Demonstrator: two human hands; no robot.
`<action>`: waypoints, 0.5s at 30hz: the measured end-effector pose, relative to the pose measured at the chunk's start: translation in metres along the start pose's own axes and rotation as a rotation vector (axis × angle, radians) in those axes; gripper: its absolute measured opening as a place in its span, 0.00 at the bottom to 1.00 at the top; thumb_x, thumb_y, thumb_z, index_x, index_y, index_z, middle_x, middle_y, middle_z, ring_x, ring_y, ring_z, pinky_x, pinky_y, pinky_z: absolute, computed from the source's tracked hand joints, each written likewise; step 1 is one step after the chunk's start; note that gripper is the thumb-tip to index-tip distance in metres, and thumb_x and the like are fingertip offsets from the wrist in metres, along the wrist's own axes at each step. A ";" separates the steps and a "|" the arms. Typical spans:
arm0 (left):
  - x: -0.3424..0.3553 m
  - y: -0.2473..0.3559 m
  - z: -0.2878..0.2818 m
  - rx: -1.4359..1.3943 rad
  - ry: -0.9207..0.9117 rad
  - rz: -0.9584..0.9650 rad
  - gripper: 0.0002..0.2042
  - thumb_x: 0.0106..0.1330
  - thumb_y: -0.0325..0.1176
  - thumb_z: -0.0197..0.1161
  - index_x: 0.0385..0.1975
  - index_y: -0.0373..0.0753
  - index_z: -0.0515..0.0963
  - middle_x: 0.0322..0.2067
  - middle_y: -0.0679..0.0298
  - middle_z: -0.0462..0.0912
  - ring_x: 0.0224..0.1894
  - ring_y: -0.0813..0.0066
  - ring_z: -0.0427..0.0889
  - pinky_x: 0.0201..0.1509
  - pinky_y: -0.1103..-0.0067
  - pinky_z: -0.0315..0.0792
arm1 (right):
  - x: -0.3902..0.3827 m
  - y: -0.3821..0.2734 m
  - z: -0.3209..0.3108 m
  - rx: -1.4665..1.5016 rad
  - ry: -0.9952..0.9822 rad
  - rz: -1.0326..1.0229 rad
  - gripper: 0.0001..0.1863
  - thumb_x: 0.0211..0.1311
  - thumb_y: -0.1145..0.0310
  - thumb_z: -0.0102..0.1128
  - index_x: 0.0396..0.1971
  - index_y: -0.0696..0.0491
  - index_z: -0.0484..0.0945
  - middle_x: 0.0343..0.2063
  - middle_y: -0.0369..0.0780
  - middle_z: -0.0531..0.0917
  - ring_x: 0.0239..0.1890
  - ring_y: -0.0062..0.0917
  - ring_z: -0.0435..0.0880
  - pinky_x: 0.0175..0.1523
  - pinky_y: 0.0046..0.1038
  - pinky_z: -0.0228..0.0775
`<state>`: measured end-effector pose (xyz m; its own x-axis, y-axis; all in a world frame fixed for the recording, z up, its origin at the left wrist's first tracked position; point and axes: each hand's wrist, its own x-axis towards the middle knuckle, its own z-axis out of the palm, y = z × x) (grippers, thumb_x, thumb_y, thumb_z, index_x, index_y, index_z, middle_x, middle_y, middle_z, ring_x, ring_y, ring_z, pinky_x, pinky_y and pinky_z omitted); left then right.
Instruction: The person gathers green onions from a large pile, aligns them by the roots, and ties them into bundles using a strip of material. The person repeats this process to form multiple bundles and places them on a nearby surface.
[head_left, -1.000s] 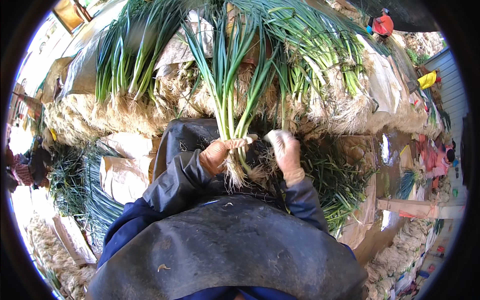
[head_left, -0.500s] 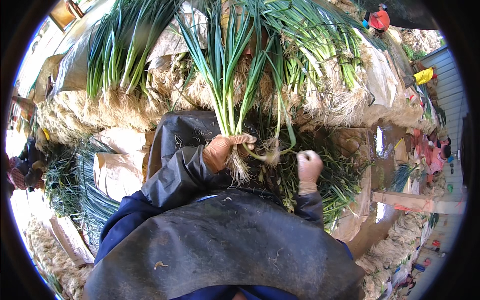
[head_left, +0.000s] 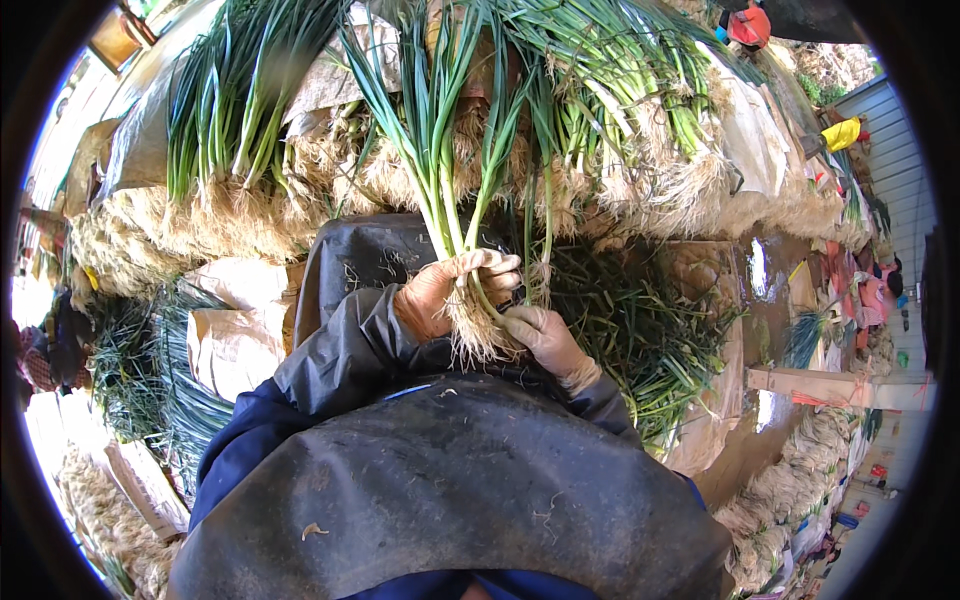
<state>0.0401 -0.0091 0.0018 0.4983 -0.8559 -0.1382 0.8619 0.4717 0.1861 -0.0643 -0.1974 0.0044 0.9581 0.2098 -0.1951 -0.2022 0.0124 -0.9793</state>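
My gloved left hand (head_left: 440, 294) is closed around a small bunch of green onions (head_left: 448, 190), just above the roots. Their long green leaves point away from me, and pale roots (head_left: 474, 328) hang below the hand. Beside those roots, my gloved right hand (head_left: 546, 341) has its fingers pinched together. A pale green leaf strip seems to run from the bunch to these fingertips, partly hidden by them. Just beyond the right hand hangs a single thin green onion (head_left: 545, 235), root end toward me, apart from the bunch.
Rows of green onions lie ahead, at left (head_left: 235, 120) and right (head_left: 630, 110), roots facing me. Loose stripped leaves (head_left: 650, 335) pile up at my right. More leaves (head_left: 150, 370) and brown paper (head_left: 240, 340) lie at my left. A person in red (head_left: 748, 27) is far right.
My right hand has moved left from beyond the bunch to its roots, fingers now pinched there. A curled leaf strip between the hands has left that spot. The left hand keeps its grip.
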 end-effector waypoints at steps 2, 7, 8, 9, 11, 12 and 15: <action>-0.001 -0.009 -0.003 0.045 -0.115 -0.001 0.11 0.67 0.39 0.64 0.38 0.37 0.80 0.47 0.57 0.82 0.54 0.60 0.79 0.58 0.62 0.76 | 0.005 -0.001 0.004 -0.233 0.118 -0.167 0.11 0.68 0.67 0.59 0.41 0.60 0.82 0.31 0.36 0.85 0.32 0.18 0.80 0.38 0.23 0.72; -0.008 -0.019 -0.008 0.062 0.141 -0.065 0.13 0.68 0.41 0.61 0.26 0.39 0.76 0.30 0.57 0.83 0.42 0.59 0.83 0.51 0.61 0.77 | -0.005 -0.007 -0.003 -0.473 0.143 -0.179 0.12 0.66 0.66 0.61 0.28 0.60 0.82 0.21 0.42 0.80 0.24 0.26 0.78 0.33 0.27 0.69; -0.009 -0.024 -0.005 0.091 0.120 -0.055 0.12 0.68 0.40 0.61 0.26 0.39 0.75 0.29 0.58 0.82 0.41 0.59 0.83 0.51 0.62 0.77 | -0.012 -0.006 -0.007 -0.463 0.067 -0.154 0.12 0.66 0.66 0.60 0.27 0.59 0.81 0.21 0.42 0.80 0.24 0.26 0.78 0.32 0.27 0.69; -0.009 -0.026 -0.003 0.111 0.105 -0.024 0.12 0.67 0.39 0.61 0.25 0.39 0.75 0.27 0.58 0.81 0.40 0.59 0.82 0.51 0.63 0.77 | -0.021 -0.005 -0.014 -0.455 0.002 -0.134 0.13 0.66 0.66 0.59 0.25 0.59 0.81 0.20 0.42 0.79 0.23 0.26 0.77 0.32 0.28 0.68; -0.011 -0.032 0.004 0.179 0.053 -0.034 0.11 0.66 0.37 0.61 0.24 0.41 0.74 0.24 0.61 0.79 0.34 0.61 0.80 0.46 0.67 0.75 | -0.042 0.002 -0.030 -0.421 -0.094 -0.058 0.14 0.67 0.66 0.57 0.22 0.58 0.80 0.20 0.42 0.79 0.22 0.26 0.77 0.31 0.28 0.68; -0.011 -0.031 0.007 0.222 -0.025 -0.045 0.10 0.66 0.37 0.61 0.23 0.41 0.74 0.24 0.62 0.79 0.33 0.63 0.80 0.45 0.68 0.75 | -0.052 0.008 -0.039 -0.391 -0.123 -0.002 0.15 0.67 0.66 0.56 0.22 0.58 0.79 0.20 0.42 0.79 0.22 0.26 0.77 0.30 0.28 0.68; -0.018 -0.003 0.012 0.146 -0.012 0.072 0.08 0.65 0.35 0.60 0.24 0.42 0.75 0.22 0.64 0.78 0.34 0.68 0.79 0.43 0.67 0.73 | -0.090 0.027 -0.077 -0.503 -0.006 0.144 0.18 0.67 0.63 0.52 0.21 0.58 0.81 0.18 0.40 0.79 0.21 0.27 0.78 0.30 0.30 0.68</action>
<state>0.0273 0.0018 0.0152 0.5563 -0.8239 -0.1083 0.8009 0.4969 0.3342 -0.1405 -0.2911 -0.0089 0.9261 0.1808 -0.3311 -0.2078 -0.4881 -0.8477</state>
